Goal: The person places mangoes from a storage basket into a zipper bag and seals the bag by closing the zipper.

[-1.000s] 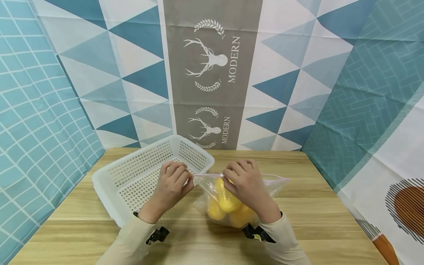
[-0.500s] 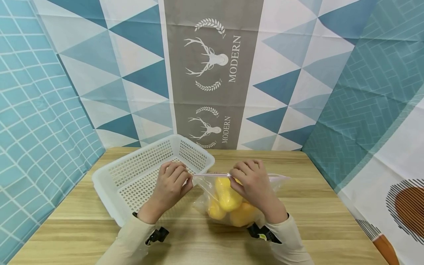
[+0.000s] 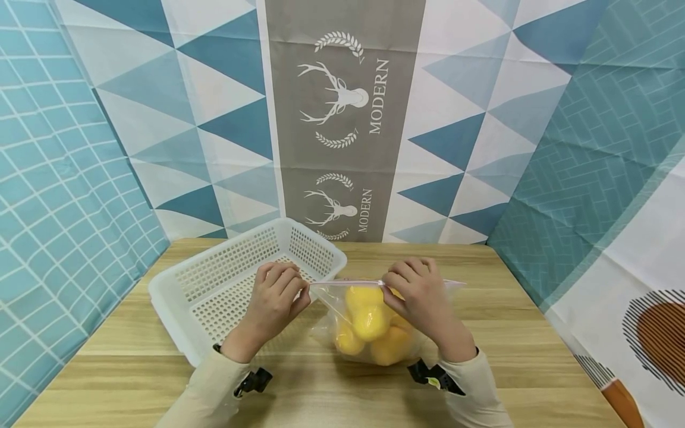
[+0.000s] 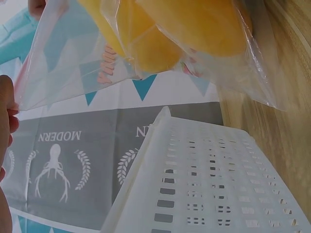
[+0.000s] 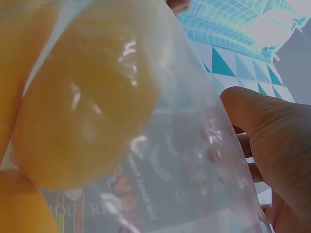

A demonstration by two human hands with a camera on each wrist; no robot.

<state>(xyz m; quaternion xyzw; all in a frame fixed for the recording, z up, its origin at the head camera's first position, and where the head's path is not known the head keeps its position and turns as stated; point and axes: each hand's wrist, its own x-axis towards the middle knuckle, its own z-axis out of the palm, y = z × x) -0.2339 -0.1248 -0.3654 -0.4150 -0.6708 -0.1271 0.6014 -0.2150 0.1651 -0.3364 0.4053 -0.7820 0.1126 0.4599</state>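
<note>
A clear zip bag (image 3: 334,303) holds several yellow and orange fruits (image 3: 370,323), lemon-like in colour; their exact kind is hard to tell through the plastic. Its pinkish zip strip (image 3: 348,283) is stretched level between both hands. My left hand (image 3: 275,297) pinches the strip's left end between thumb and fingers. On the right, my right hand (image 3: 420,297) pinches the white slider (image 3: 381,283) partway along the strip. The right wrist view shows the thumb (image 5: 252,109) against the bag's top edge. The bag's lower part is at the wooden tabletop.
A white perforated plastic basket (image 3: 187,285) stands behind and left of the left hand, its near right part hidden by that hand. The wooden table (image 3: 514,356) ends at a patterned cloth backdrop (image 3: 342,119) at the back.
My right hand has moved steadily right along the zip strip with the slider, uncovering more of the fruit. The left hand has stayed nearly still at the strip's left end.
</note>
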